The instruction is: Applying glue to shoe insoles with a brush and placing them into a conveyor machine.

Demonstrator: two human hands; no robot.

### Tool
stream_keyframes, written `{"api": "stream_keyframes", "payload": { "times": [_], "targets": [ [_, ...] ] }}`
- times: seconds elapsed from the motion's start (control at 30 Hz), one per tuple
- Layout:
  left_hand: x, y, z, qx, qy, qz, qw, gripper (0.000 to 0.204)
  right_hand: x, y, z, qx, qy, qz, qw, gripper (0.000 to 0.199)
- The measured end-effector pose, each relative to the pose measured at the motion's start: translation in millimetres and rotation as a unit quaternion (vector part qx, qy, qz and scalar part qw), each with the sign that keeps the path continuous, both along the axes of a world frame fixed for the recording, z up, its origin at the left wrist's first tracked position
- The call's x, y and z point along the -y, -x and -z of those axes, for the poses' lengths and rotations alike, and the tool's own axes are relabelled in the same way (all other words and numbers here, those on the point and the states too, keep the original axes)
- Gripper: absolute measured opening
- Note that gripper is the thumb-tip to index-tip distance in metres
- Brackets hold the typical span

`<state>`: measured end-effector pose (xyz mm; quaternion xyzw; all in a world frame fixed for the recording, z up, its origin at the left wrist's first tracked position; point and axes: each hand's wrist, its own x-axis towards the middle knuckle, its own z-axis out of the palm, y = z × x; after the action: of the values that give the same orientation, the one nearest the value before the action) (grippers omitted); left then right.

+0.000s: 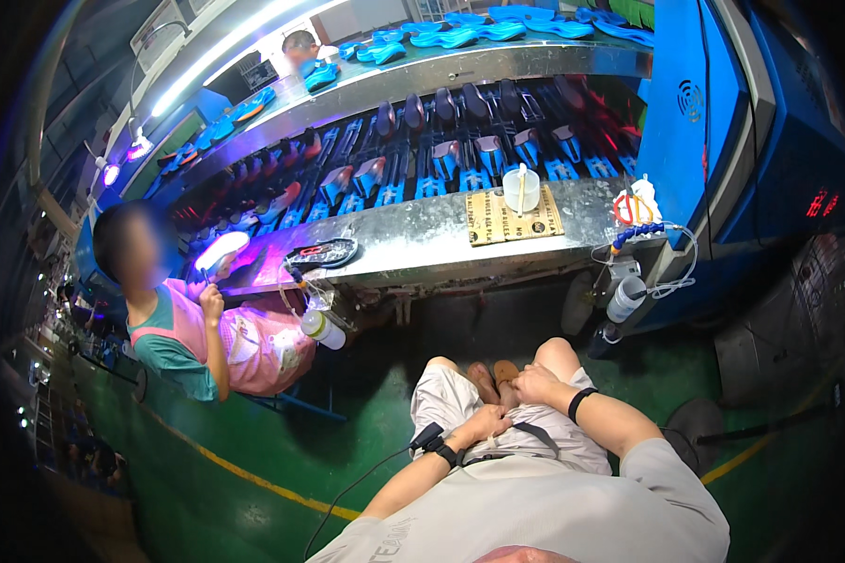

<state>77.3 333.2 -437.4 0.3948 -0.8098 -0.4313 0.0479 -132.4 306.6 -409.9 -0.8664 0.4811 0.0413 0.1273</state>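
Both hands are low over my lap, back from the bench. My left hand (pixel 483 424) lies on my light shorts (pixel 441 399) with its fingers curled in, close to a dark strap (pixel 537 437). Ahead and to the right of it, my right hand (pixel 535 384) is also closed, near my right thigh. What either hand holds, if anything, is too small or hidden to make out. My left wrist bears a black device with a cable (pixel 429 438); a black band (pixel 581 403) circles my right wrist.
Ahead runs a metal bench (pixel 413 239) with a white cup (pixel 521 190) on cardboard (pixel 488 220), a dark shoe sole (pixel 322 253) and orange-handled scissors (pixel 635 209). Behind it a conveyor rack (pixel 385 192) carries shoe parts. A co-worker (pixel 183 328) sits left; a blue machine (pixel 770 141) stands right.
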Motion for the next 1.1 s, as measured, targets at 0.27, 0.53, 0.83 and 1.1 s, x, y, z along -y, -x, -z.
{"api": "stream_keyframes", "payload": {
  "times": [0.27,0.53,0.83,1.1],
  "targets": [
    [0,0,-3,0.034,-0.023,0.005,0.999,0.033,1,2,-2,-0.014,0.007,-0.011,1.000,0.024],
    [10,8,-18,0.032,-0.104,-0.026,0.994,0.034,8,6,-11,0.015,-0.067,0.021,0.997,0.029],
    [8,10,2,0.031,-0.033,-0.021,0.999,0.038,14,15,37,0.072,0.016,0.009,0.997,0.026],
    [-3,9,-9,-0.011,-0.018,-0.055,0.998,0.034,14,12,47,0.071,0.049,-0.006,0.996,0.023]
  ]
}}
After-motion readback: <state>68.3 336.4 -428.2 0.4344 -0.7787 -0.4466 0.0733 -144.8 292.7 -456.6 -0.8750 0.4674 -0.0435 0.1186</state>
